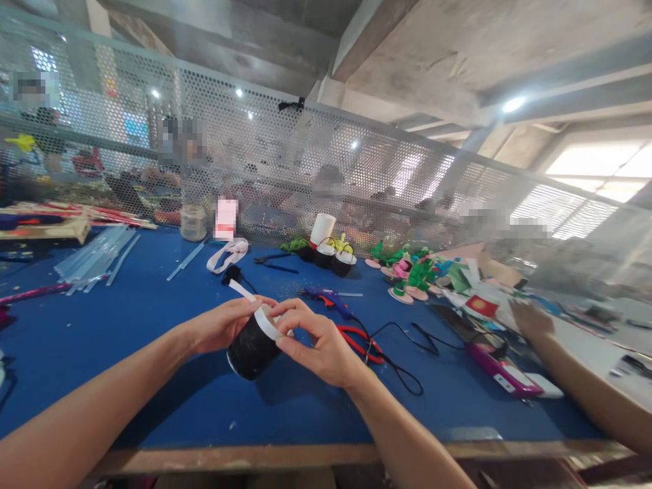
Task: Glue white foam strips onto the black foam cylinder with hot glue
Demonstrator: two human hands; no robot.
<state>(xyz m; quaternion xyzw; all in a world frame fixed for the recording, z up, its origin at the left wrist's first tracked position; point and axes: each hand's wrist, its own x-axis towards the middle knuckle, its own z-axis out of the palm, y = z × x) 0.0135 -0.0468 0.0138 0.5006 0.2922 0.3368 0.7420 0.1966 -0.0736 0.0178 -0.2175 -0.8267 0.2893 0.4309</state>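
Both hands meet over the blue table (pixel 153 353), a little left of centre. The left hand (pixel 224 326) is closed around the upper side of a small black cup (pixel 250 350), fingers curled over its rim. The right hand (pixel 318 346) pinches a white strip (pixel 265 322) between thumb and forefinger, pressing it onto the cup's wall near the rim.

The cup looks light and fairly stiff, probably thin plastic or card with a dull, slightly speckled surface, so it should not slip much; squeezing hard at the open end could dent it. The safest hold seems to be around the body, as the left hand has it. The strip looks thin, limp and easily creased, best taken by its edges close to where it meets the cup.

The cup lies tilted, its long axis running from about 7 o'clock, where the base points toward the person, to about 1 o'clock, where the covered end points away. The strip's free tail trails off toward 11 o'clock.

Just beyond the right hand, at 3 o'clock, lie red-handled pliers (pixel 356 339) and a black cord (pixel 402 353). A blue glue gun (pixel 329 299) rests at 1 o'clock. Farther at 12 o'clock stand more black cups (pixel 336 261) with a white tube. Another person's hand (pixel 530 319) rests well apart at 3 o'clock, near a pink tool (pixel 502 370).
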